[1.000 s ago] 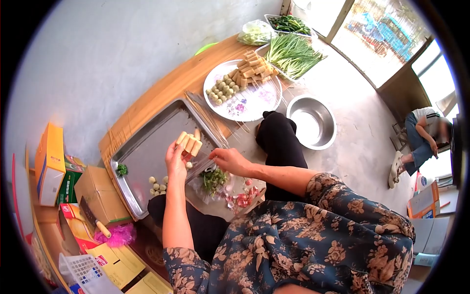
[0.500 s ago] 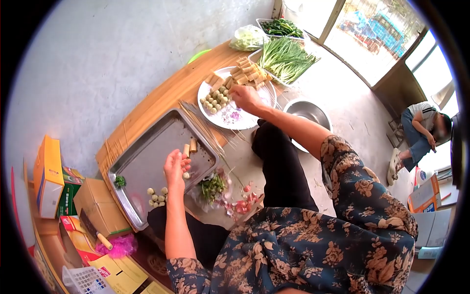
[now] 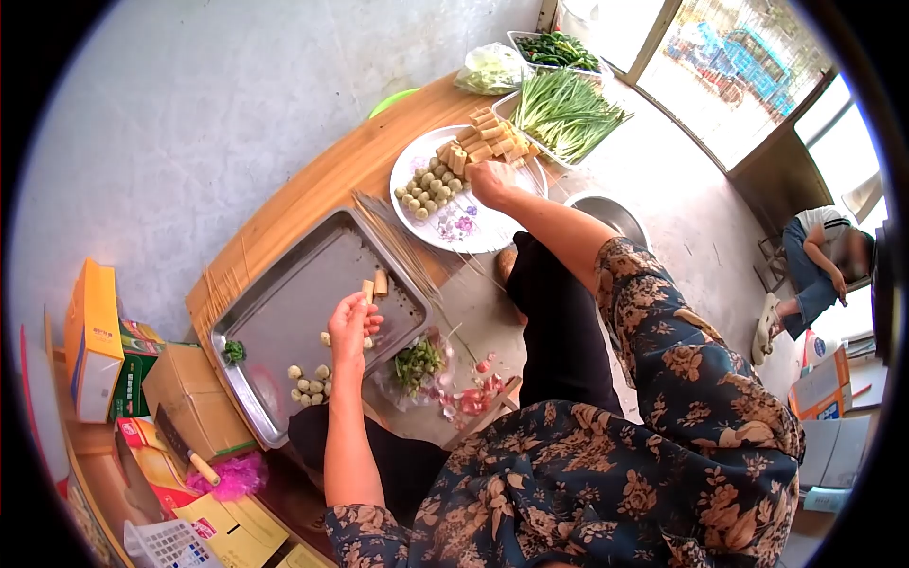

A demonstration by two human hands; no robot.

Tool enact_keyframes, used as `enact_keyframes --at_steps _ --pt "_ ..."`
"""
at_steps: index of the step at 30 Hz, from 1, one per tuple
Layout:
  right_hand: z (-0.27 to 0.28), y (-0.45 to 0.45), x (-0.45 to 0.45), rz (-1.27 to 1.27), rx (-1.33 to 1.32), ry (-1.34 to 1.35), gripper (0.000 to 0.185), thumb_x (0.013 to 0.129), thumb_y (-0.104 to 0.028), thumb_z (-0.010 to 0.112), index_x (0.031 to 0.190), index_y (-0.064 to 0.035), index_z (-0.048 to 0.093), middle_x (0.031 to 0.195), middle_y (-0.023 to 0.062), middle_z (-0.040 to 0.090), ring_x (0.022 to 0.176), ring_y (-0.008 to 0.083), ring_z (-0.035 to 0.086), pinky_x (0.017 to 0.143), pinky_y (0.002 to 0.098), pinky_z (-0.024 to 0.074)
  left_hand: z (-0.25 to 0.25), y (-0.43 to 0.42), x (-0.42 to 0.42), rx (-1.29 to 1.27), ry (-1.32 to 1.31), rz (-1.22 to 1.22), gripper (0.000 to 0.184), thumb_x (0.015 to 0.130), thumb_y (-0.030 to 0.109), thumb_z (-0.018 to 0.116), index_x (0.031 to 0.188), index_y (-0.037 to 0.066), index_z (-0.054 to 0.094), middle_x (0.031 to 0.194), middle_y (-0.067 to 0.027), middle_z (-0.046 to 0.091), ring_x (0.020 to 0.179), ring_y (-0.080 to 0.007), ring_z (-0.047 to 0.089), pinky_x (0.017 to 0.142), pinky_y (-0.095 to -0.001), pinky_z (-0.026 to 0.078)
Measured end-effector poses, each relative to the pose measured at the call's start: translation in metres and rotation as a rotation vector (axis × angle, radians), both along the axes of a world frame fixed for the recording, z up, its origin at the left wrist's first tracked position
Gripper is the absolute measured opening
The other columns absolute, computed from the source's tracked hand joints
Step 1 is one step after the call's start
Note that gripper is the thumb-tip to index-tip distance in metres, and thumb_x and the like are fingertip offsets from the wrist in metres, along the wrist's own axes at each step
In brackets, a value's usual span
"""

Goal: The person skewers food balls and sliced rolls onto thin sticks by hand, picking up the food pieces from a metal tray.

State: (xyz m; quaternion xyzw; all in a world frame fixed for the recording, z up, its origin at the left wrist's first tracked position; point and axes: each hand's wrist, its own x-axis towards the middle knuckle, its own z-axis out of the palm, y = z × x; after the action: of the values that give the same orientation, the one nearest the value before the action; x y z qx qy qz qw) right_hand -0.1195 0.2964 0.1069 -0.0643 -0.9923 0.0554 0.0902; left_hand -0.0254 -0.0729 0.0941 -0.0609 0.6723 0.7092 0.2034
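My left hand is over the grey metal tray, its fingers curled; what they hold, if anything, does not show. Two tan rolls lie in the tray just beyond the fingers. Several pale balls sit near the tray's front edge, beside the left wrist. My right hand is closed at the right side of the large white plate, with its fingertips hidden. Next to it on the plate are a pile of tan rolls, rows of greenish balls and purple scraps.
Thin sticks lie between tray and plate on the wooden table. Green stalks and green peppers fill containers at the back. A steel bowl stands right. Boxes crowd the left. Another person sits far right.
My right hand has shifted slightly right, towards the plate's right rim, uncovering more of the balls. My left hand stays over the tray, its fingers drawn closer together. The view has moved a little.
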Motion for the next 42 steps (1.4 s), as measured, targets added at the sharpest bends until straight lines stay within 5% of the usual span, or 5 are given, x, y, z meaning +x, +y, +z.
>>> enact_keyframes --at_steps 9,12,18,35,42 --pt "0.036 -0.020 0.017 0.112 0.182 -0.096 0.016 0.077 -0.007 0.053 0.085 -0.0059 0.066 0.079 0.0152 0.067 0.078 0.0286 0.067 0.064 0.0401 0.0510 -0.001 -0.004 -0.005 -0.002 0.081 0.029 0.027 0.094 0.018 0.051 0.116 0.003 0.054 0.088 -0.0062 0.063 0.068 -0.0111 0.061 0.057 -0.0226 0.047" --pt "0.051 -0.036 0.046 0.207 0.071 0.011 0.012 0.079 -0.013 0.052 0.077 -0.0042 0.061 0.070 0.0194 0.062 0.071 0.0365 0.064 0.061 0.0461 0.0491 0.001 -0.007 -0.005 0.090 0.118 0.141 0.025 0.094 0.018 0.051 0.113 0.003 0.056 0.080 -0.0034 0.061 0.063 -0.0098 0.058 0.053 -0.0219 0.045" --pt "0.027 -0.070 0.109 0.359 -0.130 -0.078 0.012 0.081 -0.019 0.057 0.083 -0.0088 0.063 0.070 0.0167 0.062 0.066 0.0356 0.061 0.060 0.0452 0.0474 0.012 -0.019 -0.010 0.164 0.206 0.309 0.020 0.094 0.016 0.051 0.105 0.003 0.062 0.061 0.0023 0.050 0.050 -0.0064 0.046 0.044 -0.0214 0.035" --pt "-0.066 -0.126 0.135 0.245 -0.109 -0.374 0.020 0.079 -0.020 0.053 0.081 -0.0027 0.063 0.078 0.0187 0.064 0.076 0.0381 0.063 0.068 0.0471 0.0500 0.022 -0.064 -0.006 0.342 0.166 0.596 0.016 0.084 0.021 0.069 0.090 0.007 0.065 0.066 0.0019 0.056 0.053 -0.0075 0.050 0.047 -0.0209 0.039" --pt "-0.066 -0.132 0.123 -0.007 -0.500 -0.629 0.024 0.081 -0.021 0.052 0.068 -0.0084 0.069 0.059 0.0006 0.066 0.055 0.0150 0.064 0.058 0.0322 0.0530 0.024 -0.079 -0.004 0.244 0.160 0.620 0.017 0.086 0.023 0.067 0.089 0.007 0.063 0.067 0.0010 0.057 0.054 -0.0082 0.051 0.048 -0.0217 0.041"
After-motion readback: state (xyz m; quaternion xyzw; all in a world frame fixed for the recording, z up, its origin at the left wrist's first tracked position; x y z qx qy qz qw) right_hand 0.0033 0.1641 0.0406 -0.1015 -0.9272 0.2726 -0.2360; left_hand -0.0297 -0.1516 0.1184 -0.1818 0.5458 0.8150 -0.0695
